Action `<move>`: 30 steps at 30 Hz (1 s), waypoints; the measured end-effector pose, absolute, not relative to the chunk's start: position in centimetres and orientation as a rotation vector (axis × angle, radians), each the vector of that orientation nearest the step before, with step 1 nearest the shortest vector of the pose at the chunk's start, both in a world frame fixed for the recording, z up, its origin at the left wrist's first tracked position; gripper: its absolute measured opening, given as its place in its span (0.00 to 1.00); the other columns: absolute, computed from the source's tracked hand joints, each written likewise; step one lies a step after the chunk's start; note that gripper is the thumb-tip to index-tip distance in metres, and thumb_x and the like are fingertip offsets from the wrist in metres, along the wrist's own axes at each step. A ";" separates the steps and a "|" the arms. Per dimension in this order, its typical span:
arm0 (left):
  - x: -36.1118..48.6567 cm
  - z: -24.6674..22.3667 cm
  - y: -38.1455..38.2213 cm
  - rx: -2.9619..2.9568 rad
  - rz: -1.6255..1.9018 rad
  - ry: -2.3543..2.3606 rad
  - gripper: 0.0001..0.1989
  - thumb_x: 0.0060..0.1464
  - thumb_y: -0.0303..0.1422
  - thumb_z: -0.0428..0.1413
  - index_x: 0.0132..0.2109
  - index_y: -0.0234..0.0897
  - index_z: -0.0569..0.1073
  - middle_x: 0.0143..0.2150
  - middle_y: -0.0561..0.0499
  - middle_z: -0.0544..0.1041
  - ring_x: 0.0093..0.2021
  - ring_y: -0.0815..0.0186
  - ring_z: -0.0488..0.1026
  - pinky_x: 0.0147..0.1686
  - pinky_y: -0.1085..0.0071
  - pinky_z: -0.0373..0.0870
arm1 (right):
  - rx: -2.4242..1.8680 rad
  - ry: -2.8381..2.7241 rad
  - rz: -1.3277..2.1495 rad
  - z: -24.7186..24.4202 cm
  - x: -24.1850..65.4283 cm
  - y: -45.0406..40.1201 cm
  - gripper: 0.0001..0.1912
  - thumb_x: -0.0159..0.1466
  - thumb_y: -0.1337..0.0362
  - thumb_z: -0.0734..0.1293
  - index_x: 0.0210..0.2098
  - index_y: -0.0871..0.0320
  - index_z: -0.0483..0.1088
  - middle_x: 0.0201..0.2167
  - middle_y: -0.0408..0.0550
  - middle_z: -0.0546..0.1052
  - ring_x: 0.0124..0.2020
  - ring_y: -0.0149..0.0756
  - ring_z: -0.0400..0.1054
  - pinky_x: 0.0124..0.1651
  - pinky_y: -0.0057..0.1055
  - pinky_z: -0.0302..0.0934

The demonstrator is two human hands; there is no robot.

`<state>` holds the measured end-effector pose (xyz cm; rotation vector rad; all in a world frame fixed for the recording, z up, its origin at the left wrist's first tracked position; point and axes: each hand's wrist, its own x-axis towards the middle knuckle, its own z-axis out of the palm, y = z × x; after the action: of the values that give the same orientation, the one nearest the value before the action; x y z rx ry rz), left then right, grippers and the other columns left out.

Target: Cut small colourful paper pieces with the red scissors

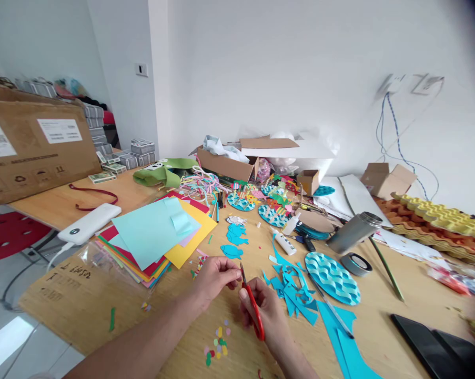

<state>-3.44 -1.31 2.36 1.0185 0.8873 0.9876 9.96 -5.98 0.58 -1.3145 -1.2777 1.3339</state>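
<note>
My right hand (pixel 263 305) is closed around the red-handled scissors (pixel 253 308), whose dark blades point up and away. The fingers of my left hand (pixel 221 273) are pinched together just left of the blade tips; what they hold, if anything, is too small to name. Beyond my hands lie blue paper fish (pixel 231 251) in a short column. Small coloured paper dots (pixel 220 342) are scattered on the wooden table (pixel 174 337) between my forearms. Blue paper scraps (pixel 294 289) form a pile to the right of the scissors.
Stacked coloured paper (pixel 142 231) and a white power bank (pixel 89 223) are at left. On the right are a wavy-patterned blue oval (pixel 332 278), a tape roll (pixel 356 263), a metal flask (pixel 354 231), glue bottles (pixel 284 243), a black phone (pixel 422 342) and egg trays (pixel 438 221).
</note>
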 end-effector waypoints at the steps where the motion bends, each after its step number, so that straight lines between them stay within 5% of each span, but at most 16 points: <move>1: -3.4 2.4 -1.3 1.020 0.987 0.887 0.07 0.39 0.33 0.59 0.24 0.32 0.71 0.21 0.53 0.71 0.23 0.71 0.66 0.27 0.74 0.62 | -1.313 -1.275 1.335 0.5 10.0 -6.0 0.20 0.51 0.49 0.68 0.24 0.55 0.56 0.10 0.31 0.61 0.10 0.27 0.59 0.12 0.21 0.50; 30: -3.6 2.0 -1.0 1.007 0.998 0.876 0.05 0.41 0.30 0.56 0.25 0.32 0.70 0.21 0.53 0.71 0.23 0.71 0.67 0.27 0.73 0.63 | -1.316 -1.276 1.338 0.4 10.0 -5.9 0.19 0.52 0.52 0.69 0.24 0.56 0.57 0.10 0.31 0.61 0.08 0.24 0.57 0.10 0.19 0.50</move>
<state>-3.59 -1.03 2.00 1.0075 0.8763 0.9976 10.04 -5.88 0.36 -1.3162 -1.2759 1.3377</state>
